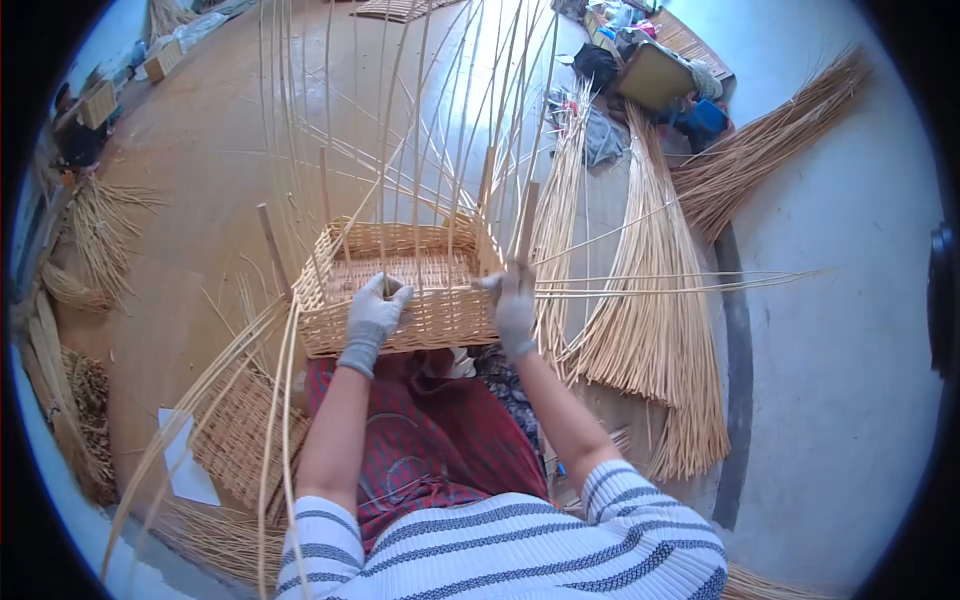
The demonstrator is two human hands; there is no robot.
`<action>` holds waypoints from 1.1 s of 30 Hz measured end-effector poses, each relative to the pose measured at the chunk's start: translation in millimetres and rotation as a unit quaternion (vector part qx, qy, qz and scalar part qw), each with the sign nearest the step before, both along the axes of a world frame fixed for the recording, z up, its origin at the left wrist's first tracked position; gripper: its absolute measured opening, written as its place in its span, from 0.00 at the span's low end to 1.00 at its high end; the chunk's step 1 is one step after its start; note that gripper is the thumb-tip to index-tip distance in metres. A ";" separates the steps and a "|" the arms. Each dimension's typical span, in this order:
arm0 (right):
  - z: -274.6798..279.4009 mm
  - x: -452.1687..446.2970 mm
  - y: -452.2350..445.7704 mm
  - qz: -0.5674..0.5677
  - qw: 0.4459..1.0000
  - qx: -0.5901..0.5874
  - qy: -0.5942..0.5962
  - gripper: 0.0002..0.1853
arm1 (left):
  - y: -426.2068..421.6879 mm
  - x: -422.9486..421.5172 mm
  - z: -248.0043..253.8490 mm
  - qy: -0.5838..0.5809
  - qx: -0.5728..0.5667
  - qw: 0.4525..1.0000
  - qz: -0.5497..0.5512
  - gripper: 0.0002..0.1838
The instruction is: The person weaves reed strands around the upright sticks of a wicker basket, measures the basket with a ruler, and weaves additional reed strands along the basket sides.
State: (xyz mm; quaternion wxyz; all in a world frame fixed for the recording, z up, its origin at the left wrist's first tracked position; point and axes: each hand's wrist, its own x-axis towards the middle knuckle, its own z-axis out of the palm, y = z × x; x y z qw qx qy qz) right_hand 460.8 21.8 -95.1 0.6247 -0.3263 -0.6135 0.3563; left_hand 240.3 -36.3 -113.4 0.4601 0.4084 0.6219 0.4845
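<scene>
A half-woven rectangular wicker basket (420,325) rests in front of my lap, with tall upright stakes rising from its walls and wooden posts at its corners. My left hand (378,312), in a grey-white glove, is closed at the front rim, thumb and fingers pinched over the weave. At the front right corner, beside a wooden post (528,222), my gloved right hand (513,312) is closed around wicker strands. Long loose strands (680,285) extend rightward from there. What lies inside the right fist is partly hidden.
Large bundles of wicker rods (640,330) lie to the right, with a darker bundle (770,140) behind. A woven panel (245,435) and a white sheet (188,465) are on the left. Long bent strands (190,400) sweep down from the basket's left corner. Bags and boxes (655,80) sit at the back.
</scene>
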 end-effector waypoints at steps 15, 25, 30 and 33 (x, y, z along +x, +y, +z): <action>30.3 53.5 -28.3 -0.054 0.949 -0.294 0.102 0.07 | 2.6 48.0 72.6 0.175 0.168 0.964 0.105 0.15; 63.0 20.5 43.2 -0.095 0.984 0.016 -0.149 0.29 | 42.9 78.0 32.6 0.260 -0.092 0.957 -0.089 0.25; 24.0 74.4 -63.6 -0.110 0.916 -0.386 0.013 0.29 | 37.8 96.2 43.2 0.199 -0.109 0.969 -0.102 0.21; 68.8 29.6 -64.3 -0.095 0.946 -0.166 -0.262 0.30 | 6.2 99.9 48.0 0.068 -0.048 0.993 -0.084 0.15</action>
